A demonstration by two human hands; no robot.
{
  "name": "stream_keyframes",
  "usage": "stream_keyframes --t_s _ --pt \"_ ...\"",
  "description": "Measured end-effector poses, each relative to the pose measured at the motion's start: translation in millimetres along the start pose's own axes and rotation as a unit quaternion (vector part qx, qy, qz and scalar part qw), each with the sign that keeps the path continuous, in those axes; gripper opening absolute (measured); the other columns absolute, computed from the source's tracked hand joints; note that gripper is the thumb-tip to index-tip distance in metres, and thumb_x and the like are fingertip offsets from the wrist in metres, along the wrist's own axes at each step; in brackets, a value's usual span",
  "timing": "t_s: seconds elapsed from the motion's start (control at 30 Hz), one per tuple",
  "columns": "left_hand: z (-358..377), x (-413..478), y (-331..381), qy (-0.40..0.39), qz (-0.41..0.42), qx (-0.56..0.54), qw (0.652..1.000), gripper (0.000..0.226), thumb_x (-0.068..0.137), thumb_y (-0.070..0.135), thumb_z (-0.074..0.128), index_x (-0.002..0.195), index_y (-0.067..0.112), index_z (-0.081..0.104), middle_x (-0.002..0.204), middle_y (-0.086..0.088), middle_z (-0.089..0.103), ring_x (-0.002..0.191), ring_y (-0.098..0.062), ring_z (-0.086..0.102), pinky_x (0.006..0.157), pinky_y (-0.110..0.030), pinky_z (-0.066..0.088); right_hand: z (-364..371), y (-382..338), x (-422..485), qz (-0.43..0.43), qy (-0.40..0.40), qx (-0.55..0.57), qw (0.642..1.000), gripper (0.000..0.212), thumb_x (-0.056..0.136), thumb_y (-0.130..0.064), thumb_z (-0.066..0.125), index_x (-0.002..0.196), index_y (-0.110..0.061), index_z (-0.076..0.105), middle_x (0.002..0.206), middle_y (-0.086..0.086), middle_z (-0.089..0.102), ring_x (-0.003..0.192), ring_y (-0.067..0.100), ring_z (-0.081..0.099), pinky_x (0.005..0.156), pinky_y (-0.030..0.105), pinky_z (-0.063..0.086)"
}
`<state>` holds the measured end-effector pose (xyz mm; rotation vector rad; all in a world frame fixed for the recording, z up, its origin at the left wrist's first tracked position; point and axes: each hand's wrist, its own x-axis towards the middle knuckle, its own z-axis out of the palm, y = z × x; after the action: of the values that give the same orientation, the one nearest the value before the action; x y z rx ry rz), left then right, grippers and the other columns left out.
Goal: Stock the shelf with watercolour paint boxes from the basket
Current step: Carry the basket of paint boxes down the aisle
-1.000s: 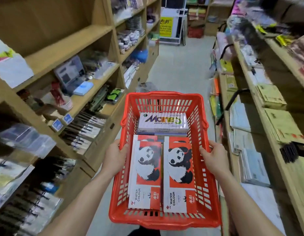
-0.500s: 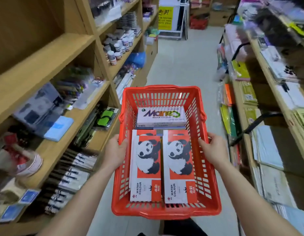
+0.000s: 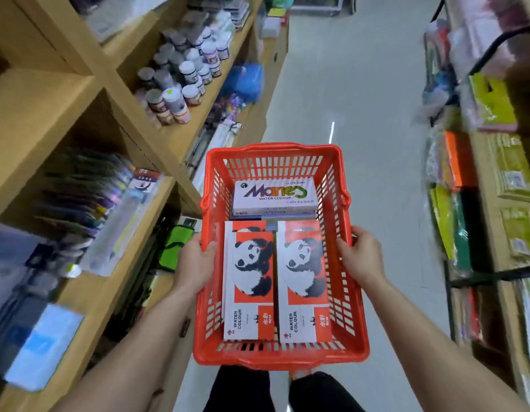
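Note:
I carry a red plastic basket (image 3: 357,328) in front of me, over the aisle floor. My left hand (image 3: 195,263) grips its left rim and my right hand (image 3: 361,257) grips its right rim. Inside lie two red-and-white panda watercolour boxes side by side, the left one (image 3: 247,281) and the right one (image 3: 302,281), each seeming to top a small stack. Beyond them, at the far end, sits a white "Maries" watercolour box (image 3: 274,194) on top of other boxes.
Wooden shelves (image 3: 88,84) run along my left, holding paint jars (image 3: 180,81), brush packets (image 3: 88,185) and blurred packs. A second shelf unit (image 3: 492,185) on the right carries paper pads and coloured packets. The grey floor (image 3: 347,84) stretches ahead between them.
I have walked forward along the aisle with the basket; the left shelves slid past and the paint jars are now closer. Both hands keep the same hold on the rims.

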<state>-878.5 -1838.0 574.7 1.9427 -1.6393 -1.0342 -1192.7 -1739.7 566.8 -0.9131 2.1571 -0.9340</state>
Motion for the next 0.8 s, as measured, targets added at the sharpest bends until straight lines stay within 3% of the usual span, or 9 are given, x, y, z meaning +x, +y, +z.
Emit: stream_keyframes --t_s 0.13,0.3,0.4,0.57,0.7,0.8 --pt "26 106 -8 -0.019 -0.001 0.023 1.0 0.008 0.098 0.018 0.06 0.101 0.017 0.068 0.091 -0.016 0.076 0.081 -0.034 0.072 0.075 -0.047 0.06 51 -11 82 0.028 -0.001 -0.019 0.999 0.011 0.092 -0.017 0.067 0.097 -0.015 0.076 0.078 0.005 0.077 0.072 0.025 0.072 0.07 0.037 0.056" --pt "56 208 -22 -0.046 -0.018 0.032 0.998 0.011 0.099 0.021 0.059 0.106 0.018 0.067 0.093 -0.009 0.075 0.084 -0.033 0.072 0.076 -0.041 0.058 107 -17 164 0.053 0.011 -0.041 0.998 0.007 0.092 -0.021 0.066 0.09 -0.027 0.069 0.066 -0.017 0.064 0.061 0.003 0.06 0.056 0.019 0.042" --pt "70 251 -30 -0.064 -0.032 0.034 0.997 0.015 0.099 0.023 0.057 0.11 0.018 0.066 0.093 -0.009 0.076 0.083 -0.031 0.072 0.078 -0.046 0.06 133 -17 200 0.065 0.01 -0.048 0.997 0.01 0.092 -0.02 0.065 0.09 -0.029 0.067 0.067 -0.014 0.065 0.062 0.008 0.062 0.058 0.024 0.043" --pt "89 294 -44 -0.081 -0.058 0.049 0.994 0.011 0.099 0.022 0.058 0.106 0.027 0.064 0.092 -0.006 0.075 0.083 -0.03 0.072 0.08 -0.047 0.06 164 -2 236 0.115 -0.005 -0.052 0.992 0.014 0.091 -0.021 0.066 0.101 -0.018 0.075 0.08 -0.001 0.076 0.074 0.023 0.073 0.069 0.034 0.056" --pt "100 309 -57 -0.091 -0.075 0.061 0.991 0.017 0.1 0.024 0.057 0.115 0.022 0.067 0.094 -0.004 0.074 0.086 -0.031 0.072 0.08 -0.046 0.059 180 15 245 0.128 -0.018 -0.057 0.99 0.018 0.091 -0.016 0.065 0.104 -0.02 0.076 0.07 -0.017 0.067 0.075 0.021 0.074 0.057 0.022 0.046" --pt "105 320 -57 -0.103 -0.078 0.053 0.99 0.017 0.101 0.022 0.057 0.115 0.022 0.066 0.094 -0.001 0.073 0.089 -0.029 0.072 0.079 -0.04 0.057 182 15 252 0.14 -0.014 -0.06 0.988 0.022 0.093 -0.014 0.063 0.111 -0.018 0.075 0.082 -0.007 0.072 0.085 0.028 0.075 0.068 0.028 0.047"
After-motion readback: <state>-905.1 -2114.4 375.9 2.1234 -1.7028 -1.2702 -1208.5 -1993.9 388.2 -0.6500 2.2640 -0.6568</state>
